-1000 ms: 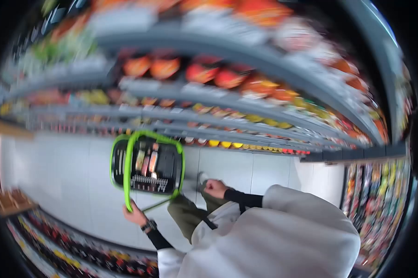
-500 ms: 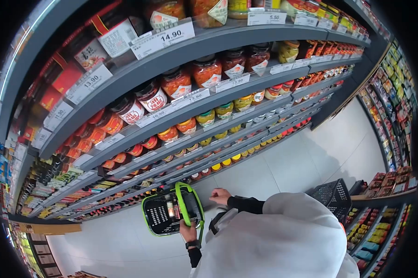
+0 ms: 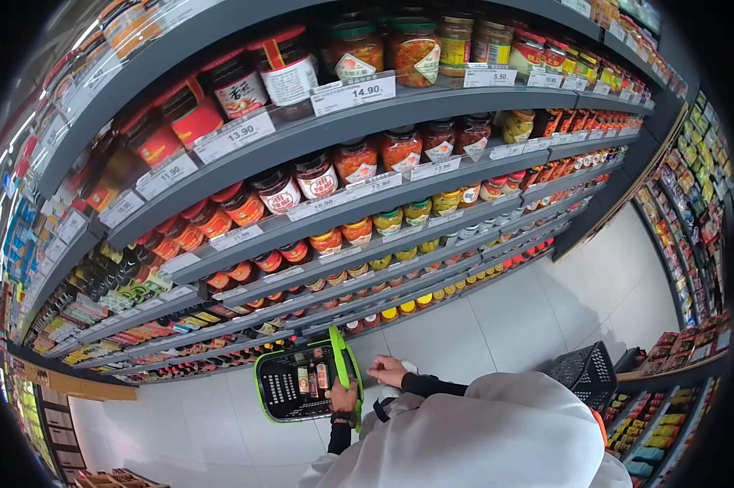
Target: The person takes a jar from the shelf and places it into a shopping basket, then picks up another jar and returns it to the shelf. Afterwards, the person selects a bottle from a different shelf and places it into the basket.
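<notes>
My left hand (image 3: 343,396), with a dark band at the wrist, is closed on the raised green handle of a black shopping basket (image 3: 279,386) with a green rim. Several small bottles or jars (image 3: 312,380) with pale and red labels lie inside the basket; their exact kind is too small to read. To the right of the handle, my right hand (image 3: 388,371) hovers with its fingers loosely curled in. Nothing shows in it, and it touches neither basket nor shelf.
Long grey shelves (image 3: 318,130) curve across the view, filled with jars of sauces and pickles (image 3: 357,163) above price tags. Behind me to the right stands another black basket (image 3: 586,374). Packets fill a rack (image 3: 664,252) at far right. Pale floor tiles (image 3: 440,342) run along the shelf.
The view has tilted upward and shows more of the upper shelves. My left hand still grips the basket handle. My right hand stays curled close to it.
</notes>
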Demonstrator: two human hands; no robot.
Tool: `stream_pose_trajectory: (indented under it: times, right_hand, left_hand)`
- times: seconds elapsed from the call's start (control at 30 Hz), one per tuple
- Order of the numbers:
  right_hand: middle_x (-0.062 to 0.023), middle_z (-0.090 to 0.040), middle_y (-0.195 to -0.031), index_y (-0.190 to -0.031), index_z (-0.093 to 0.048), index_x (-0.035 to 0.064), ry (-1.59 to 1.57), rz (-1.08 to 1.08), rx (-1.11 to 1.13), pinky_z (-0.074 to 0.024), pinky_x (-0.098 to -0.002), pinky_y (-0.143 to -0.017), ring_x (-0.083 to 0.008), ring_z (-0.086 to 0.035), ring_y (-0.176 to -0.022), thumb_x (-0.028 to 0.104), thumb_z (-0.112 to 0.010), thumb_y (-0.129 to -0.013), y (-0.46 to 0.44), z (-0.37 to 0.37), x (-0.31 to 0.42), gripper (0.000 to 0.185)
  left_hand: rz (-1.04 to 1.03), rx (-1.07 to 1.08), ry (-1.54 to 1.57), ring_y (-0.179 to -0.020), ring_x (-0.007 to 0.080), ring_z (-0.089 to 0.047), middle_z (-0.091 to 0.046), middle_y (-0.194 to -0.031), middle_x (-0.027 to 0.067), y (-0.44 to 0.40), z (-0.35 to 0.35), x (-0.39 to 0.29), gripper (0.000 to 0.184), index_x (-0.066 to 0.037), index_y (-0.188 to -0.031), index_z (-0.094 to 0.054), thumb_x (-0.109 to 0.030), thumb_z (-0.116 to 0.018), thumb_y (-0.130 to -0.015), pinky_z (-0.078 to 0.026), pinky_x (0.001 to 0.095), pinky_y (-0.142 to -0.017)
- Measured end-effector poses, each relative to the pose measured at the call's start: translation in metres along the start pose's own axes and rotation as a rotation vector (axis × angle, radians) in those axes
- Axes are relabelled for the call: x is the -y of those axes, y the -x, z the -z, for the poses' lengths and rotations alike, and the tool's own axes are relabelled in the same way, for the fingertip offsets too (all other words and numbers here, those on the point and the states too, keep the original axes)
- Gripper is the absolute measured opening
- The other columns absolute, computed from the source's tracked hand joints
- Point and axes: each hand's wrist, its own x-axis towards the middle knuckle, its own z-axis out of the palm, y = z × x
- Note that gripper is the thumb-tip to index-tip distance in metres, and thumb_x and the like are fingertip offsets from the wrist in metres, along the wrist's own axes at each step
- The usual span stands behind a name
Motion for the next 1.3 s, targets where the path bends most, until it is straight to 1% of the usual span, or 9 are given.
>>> stream_pose_trajectory:
  times: [0.1, 0.4, 0.63, 0.8, 0.9, 1.0, 1.03, 1.2, 1.3]
  right_hand:
    - [0.0, -0.055, -0.072, -0.085, -0.054, 0.006, -0.055, -0.05, 0.003, -0.0476, -0.0247, -0.052, -0.0077, -0.054, -0.058, 0.02, -0.069, -0.085, 0.012, 0.0, 0.011, 0.021]
    - [-0.0022, -0.056, -0.07, -0.085, -0.052, 0.0055, -0.124, -0.038, -0.087, -0.046, -0.026, -0.051, -0.0098, -0.055, -0.057, 0.02, -0.068, -0.086, 0.017, 0.027, 0.03, 0.021]
    - [0.0009, -0.052, -0.069, -0.081, -0.047, 0.0085, -0.2, 0.05, -0.07, -0.0446, -0.0235, -0.055, -0.0074, -0.053, -0.058, 0.017, -0.066, -0.088, 0.0, 0.064, 0.059, 0.022]
    - [0.0025, -0.052, -0.071, -0.079, -0.045, 0.0099, -0.226, 0.26, -0.092, -0.0456, -0.0223, -0.059, -0.0055, -0.052, -0.063, 0.016, -0.065, -0.09, 0.007, 0.134, 0.119, 0.023]
    - [0.0029, -0.054, -0.073, -0.082, -0.048, 0.0083, -0.271, 0.29, -0.079, -0.047, -0.0225, -0.062, -0.0056, -0.054, -0.067, 0.015, -0.063, -0.091, 0.005, 0.178, 0.133, 0.018]
    - [0.0016, -0.055, -0.075, -0.091, -0.055, 0.0041, -0.287, 0.309, -0.037, -0.0468, -0.0225, -0.065, -0.0069, -0.055, -0.07, 0.013, -0.06, -0.093, 0.014, 0.211, 0.145, 0.011]
    - [0.0014, -0.055, -0.076, -0.093, -0.057, 0.0038, -0.271, 0.318, -0.002, -0.0466, -0.0225, -0.065, -0.0071, -0.055, -0.07, 0.014, -0.06, -0.093, 0.018, 0.219, 0.148, 0.01]
    - [0.0005, -0.055, -0.077, -0.099, -0.06, 0.0015, -0.229, 0.32, 0.128, -0.0445, -0.0221, -0.065, -0.0075, -0.054, -0.07, 0.011, -0.056, -0.094, 0.028, 0.245, 0.15, 0.012]
    - [-0.0002, -0.056, -0.078, -0.099, -0.06, 0.0011, -0.24, 0.293, 0.198, -0.0442, -0.022, -0.064, -0.0073, -0.053, -0.069, 0.007, -0.055, -0.093, 0.021, 0.249, 0.15, 0.011]
  left_hand:
    - [0.056, 0.059, -0.06, -0.08, 0.0325, -0.068, -0.069, -0.083, 0.0171, -0.008, 0.001, -0.013, 0.026, -0.004, -0.096, -0.064, -0.022, -0.066, -0.077, -0.052, 0.0408, -0.073]
    - [0.096, 0.016, 0.099, -0.071, 0.0308, -0.068, -0.068, -0.075, 0.014, -0.028, -0.018, 0.006, 0.024, -0.004, -0.093, -0.066, -0.022, -0.065, -0.077, -0.053, 0.0403, -0.069]
    - [0.228, 0.035, 0.091, -0.08, 0.0263, -0.068, -0.069, -0.081, 0.0119, -0.04, -0.005, -0.005, 0.026, -0.004, -0.092, -0.066, -0.026, -0.067, -0.077, -0.052, 0.0366, -0.073]
    - [0.268, -0.047, 0.057, -0.082, 0.0315, -0.068, -0.069, -0.083, 0.0142, -0.047, -0.025, 0.031, 0.032, -0.006, -0.093, -0.067, -0.033, -0.069, -0.077, -0.052, 0.0408, -0.074]
    - [0.246, -0.098, -0.062, -0.082, 0.0344, -0.067, -0.069, -0.083, 0.0169, -0.035, -0.019, -0.036, 0.034, -0.005, -0.093, -0.065, -0.034, -0.069, -0.077, -0.052, 0.0432, -0.073]
    - [0.059, -0.222, -0.337, -0.081, 0.0358, -0.067, -0.068, -0.083, 0.0178, -0.026, -0.034, -0.073, 0.036, -0.004, -0.095, -0.063, -0.034, -0.07, -0.076, -0.051, 0.0444, -0.072]
    - [0.23, -0.094, -0.263, -0.081, 0.038, -0.066, -0.067, -0.083, 0.0192, -0.028, -0.041, -0.071, 0.037, -0.004, -0.097, -0.062, -0.033, -0.071, -0.077, -0.051, 0.0461, -0.072]
    - [0.385, 0.025, -0.16, -0.084, 0.0418, -0.064, -0.067, -0.085, 0.0224, -0.03, -0.103, -0.019, 0.046, -0.004, -0.099, -0.06, -0.043, -0.067, -0.077, -0.051, 0.0499, -0.072]
    - [0.42, 0.022, -0.158, -0.084, 0.0425, -0.064, -0.066, -0.085, 0.0239, -0.024, -0.109, -0.035, 0.049, -0.003, -0.101, -0.059, -0.045, -0.066, -0.077, -0.05, 0.0504, -0.072]
